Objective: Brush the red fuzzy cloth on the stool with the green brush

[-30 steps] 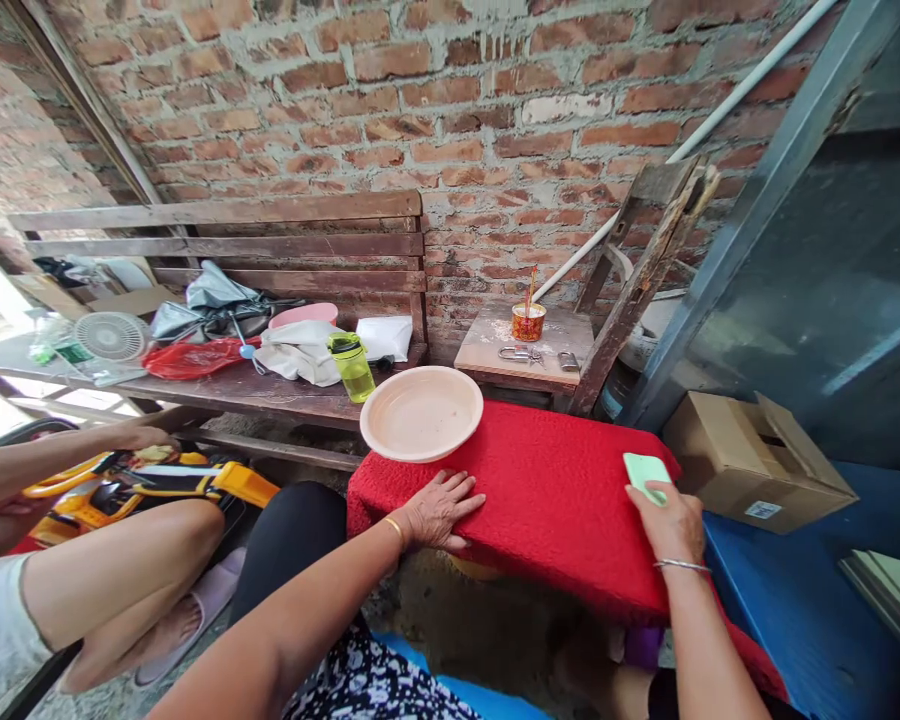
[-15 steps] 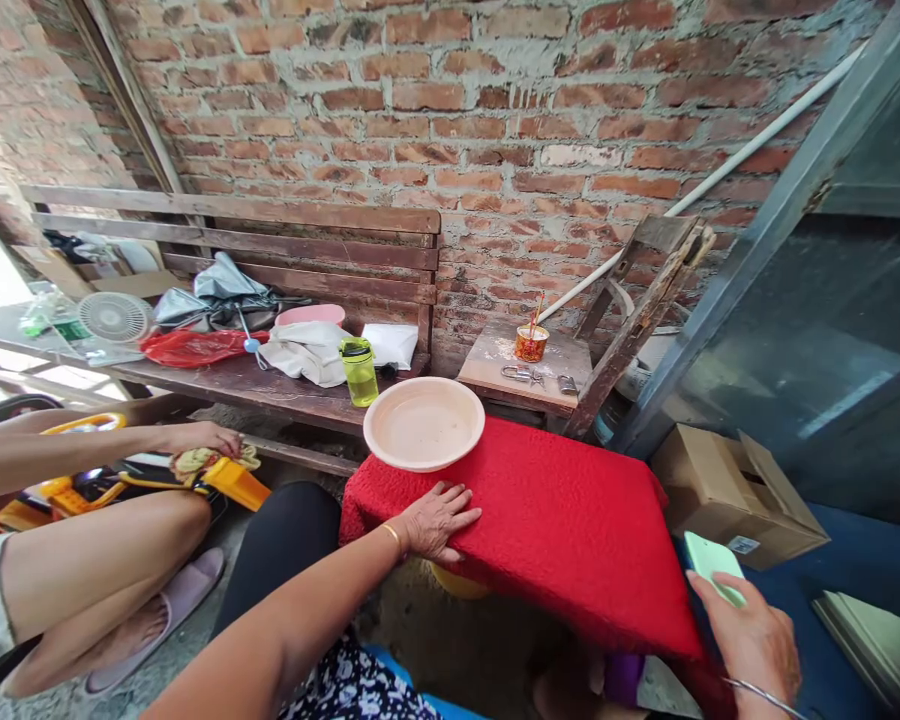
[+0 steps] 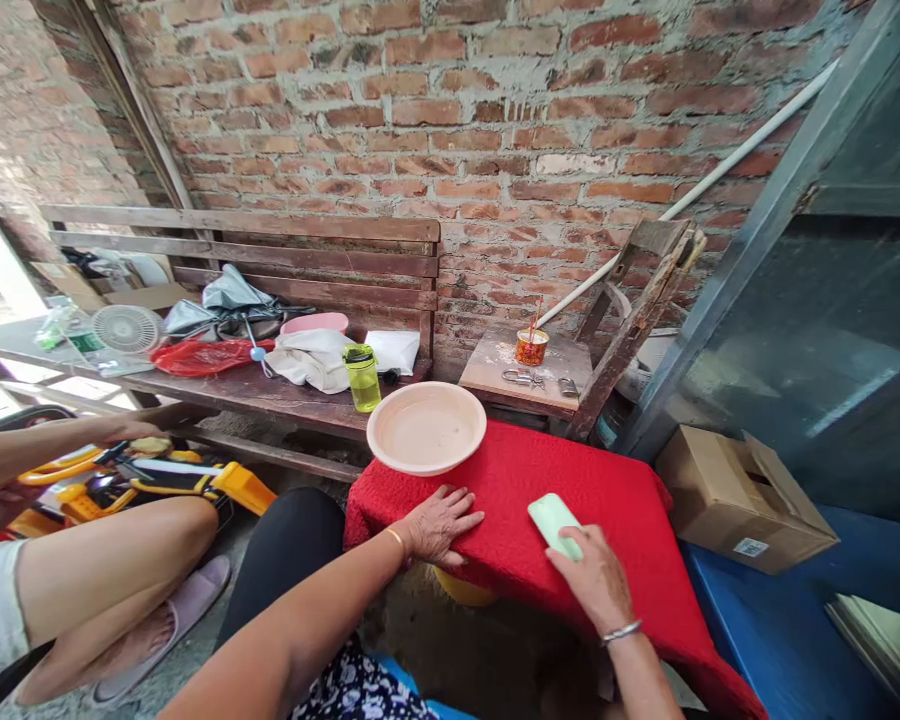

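My left hand (image 3: 439, 525) lies flat, fingers spread, on the near left edge of a red cloth (image 3: 607, 480) that covers a low table. My right hand (image 3: 596, 575) grips the near end of a pale green, flat, rounded oblong object (image 3: 553, 520). That object is over the middle of the cloth; its underside is hidden, and I cannot tell its exact kind. Beyond my left hand, a pale pink basin (image 3: 427, 462) stands on the cloth's far left corner, with what looks like shallow water inside.
A wooden bench (image 3: 292, 390) at the back holds a green water bottle (image 3: 362, 378), cloths and a fan (image 3: 126, 330). Behind the table is a chair (image 3: 525, 390) with a tin and padlocks. At right, a cardboard box (image 3: 742, 500) stands on a blue surface. Another person sits at left.
My right hand has brought the pale green object leftward from beyond the cloth's right edge to over its middle. My left hand stays on the cloth. The other person's hand has moved left.
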Available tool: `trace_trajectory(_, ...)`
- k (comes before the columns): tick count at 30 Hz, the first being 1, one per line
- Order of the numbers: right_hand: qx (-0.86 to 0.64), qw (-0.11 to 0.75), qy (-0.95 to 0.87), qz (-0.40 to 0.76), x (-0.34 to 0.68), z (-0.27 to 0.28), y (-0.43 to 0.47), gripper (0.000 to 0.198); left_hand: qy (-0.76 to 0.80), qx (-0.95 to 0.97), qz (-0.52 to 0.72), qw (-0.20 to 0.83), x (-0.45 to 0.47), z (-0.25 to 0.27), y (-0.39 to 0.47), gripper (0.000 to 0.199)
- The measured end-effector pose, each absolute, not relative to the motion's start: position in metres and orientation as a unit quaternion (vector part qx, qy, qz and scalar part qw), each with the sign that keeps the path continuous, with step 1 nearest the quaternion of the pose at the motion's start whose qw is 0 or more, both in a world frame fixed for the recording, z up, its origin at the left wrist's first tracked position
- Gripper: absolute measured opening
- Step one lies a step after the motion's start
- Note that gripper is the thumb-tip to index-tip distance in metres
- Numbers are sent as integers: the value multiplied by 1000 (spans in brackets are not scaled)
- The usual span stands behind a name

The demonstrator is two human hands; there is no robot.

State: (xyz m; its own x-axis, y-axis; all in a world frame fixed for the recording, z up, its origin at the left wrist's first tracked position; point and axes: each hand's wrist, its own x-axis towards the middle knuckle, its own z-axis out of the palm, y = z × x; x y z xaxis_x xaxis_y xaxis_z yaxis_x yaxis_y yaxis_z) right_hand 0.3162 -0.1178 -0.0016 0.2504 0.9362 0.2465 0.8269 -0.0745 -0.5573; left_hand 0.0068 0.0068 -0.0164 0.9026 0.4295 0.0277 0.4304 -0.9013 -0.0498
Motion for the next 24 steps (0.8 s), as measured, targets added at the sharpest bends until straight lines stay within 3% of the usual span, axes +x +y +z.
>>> trace_trajectory(7,-890,309,-334,9,437,2,-153,42,-211,-977,-16,30,8,-20,9,81)
trace_trajectory(13,-776,396,-485,79,341,0,-120,50,-209,-977,-21,30,7,-21,9,79)
trace_trajectory(18,-685,335,-638,109,262,-2,-101,23,-212,-976,-17,39,6,-19,8,80)
trace_trajectory(24,-791,299,-531,55,344,-7,-121,39,-210,-977,-11,33,7,-20,8,80)
